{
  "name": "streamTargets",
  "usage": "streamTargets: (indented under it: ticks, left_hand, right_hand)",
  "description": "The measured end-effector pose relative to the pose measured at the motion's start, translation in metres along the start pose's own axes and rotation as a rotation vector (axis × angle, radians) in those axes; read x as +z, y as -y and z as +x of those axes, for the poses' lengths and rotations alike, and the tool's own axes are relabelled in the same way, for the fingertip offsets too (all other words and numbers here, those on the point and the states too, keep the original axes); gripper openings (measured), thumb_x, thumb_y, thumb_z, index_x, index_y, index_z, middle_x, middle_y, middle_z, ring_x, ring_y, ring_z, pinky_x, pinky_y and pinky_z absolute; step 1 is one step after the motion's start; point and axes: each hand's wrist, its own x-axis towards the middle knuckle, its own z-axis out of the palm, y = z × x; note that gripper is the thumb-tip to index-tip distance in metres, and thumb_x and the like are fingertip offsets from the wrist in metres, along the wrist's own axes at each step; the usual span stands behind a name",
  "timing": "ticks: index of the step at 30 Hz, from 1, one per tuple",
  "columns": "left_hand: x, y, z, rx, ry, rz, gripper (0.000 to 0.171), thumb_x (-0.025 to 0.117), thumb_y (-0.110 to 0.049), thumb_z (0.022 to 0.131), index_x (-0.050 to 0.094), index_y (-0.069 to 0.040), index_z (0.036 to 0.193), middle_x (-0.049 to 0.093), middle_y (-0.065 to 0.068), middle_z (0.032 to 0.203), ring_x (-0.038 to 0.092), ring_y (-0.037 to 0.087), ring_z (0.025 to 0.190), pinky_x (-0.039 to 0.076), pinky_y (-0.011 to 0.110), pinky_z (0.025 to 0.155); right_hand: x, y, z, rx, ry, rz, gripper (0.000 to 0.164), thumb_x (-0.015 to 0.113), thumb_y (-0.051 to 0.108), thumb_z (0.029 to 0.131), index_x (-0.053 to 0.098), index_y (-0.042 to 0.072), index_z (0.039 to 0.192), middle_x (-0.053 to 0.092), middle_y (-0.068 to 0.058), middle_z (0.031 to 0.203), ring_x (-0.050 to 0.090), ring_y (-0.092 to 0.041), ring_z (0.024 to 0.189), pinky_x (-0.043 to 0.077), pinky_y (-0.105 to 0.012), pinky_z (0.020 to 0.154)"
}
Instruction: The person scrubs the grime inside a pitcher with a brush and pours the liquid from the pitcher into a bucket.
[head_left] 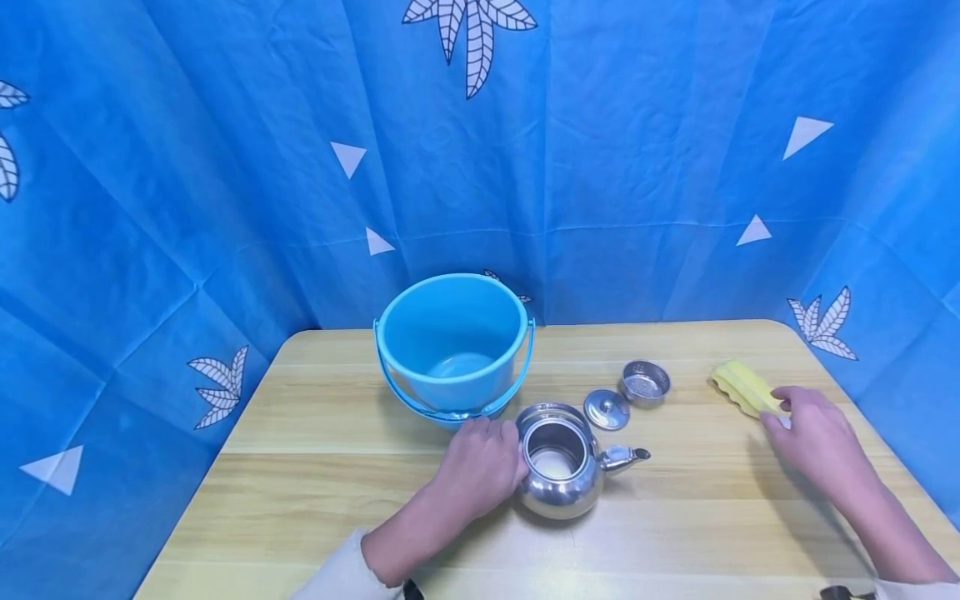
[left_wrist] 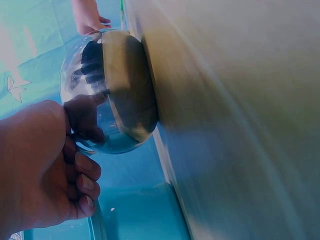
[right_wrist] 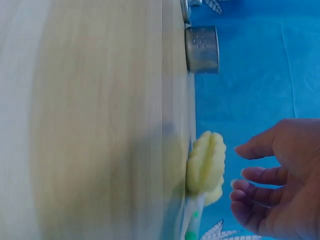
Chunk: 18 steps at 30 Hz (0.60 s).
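Observation:
A shiny steel teapot point(head_left: 558, 492), its top uncovered, stands on the table with its spout pointing right. My left hand point(head_left: 480, 467) grips its handle, which is mostly hidden behind the fingers; the left wrist view shows the fingers curled there beside the teapot's round body point(left_wrist: 127, 95). Over at the right, a yellow sponge brush point(right_wrist: 206, 162) with a white and green handle point(right_wrist: 194, 220) lies on the table. My right hand point(head_left: 817, 433) hovers just above its near end. In the right wrist view, a gap separates the loosely bent fingers point(right_wrist: 257, 145) from the sponge.
A blue bucket point(head_left: 450, 379) with its bail hanging forward stands behind the teapot, to the left. The round steel lid point(head_left: 607, 409) and a perforated strainer cup point(head_left: 645, 382) sit between teapot and sponge. Blue patterned cloth point(head_left: 622, 167) hangs around the wooden table point(head_left: 337, 483).

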Motion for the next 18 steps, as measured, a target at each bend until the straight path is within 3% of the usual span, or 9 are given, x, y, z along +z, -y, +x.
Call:
streamTargets:
  ticks: [9,18]
  left_hand:
    - [-0.001,0.001,0.0,0.004,0.013,0.006,0.032,0.06,-0.041,0.094,0.052,-0.017,0.074,0.043,-0.007,0.059,0.041,0.012,0.054,0.031,0.024,0.054]
    - [-0.002,0.0,0.0,-0.002,0.037,-0.009,0.032,0.06,-0.041,0.095,0.053,-0.017,0.075,0.044,-0.007,0.06,0.041,0.012,0.055,0.031,0.024,0.055]
  right_hand:
    - [-0.006,-0.022,-0.005,0.009,0.027,-0.044,0.052,0.066,0.014,0.092,0.053,-0.026,0.121,0.055,-0.05,0.114,0.051,-0.065,0.102,0.043,-0.073,0.087]
    - [-0.015,-0.038,-0.005,0.043,0.16,-0.115,0.055,0.066,0.021,0.092,0.054,-0.028,0.116,0.059,-0.048,0.104,0.054,-0.064,0.099,0.047,-0.07,0.083]
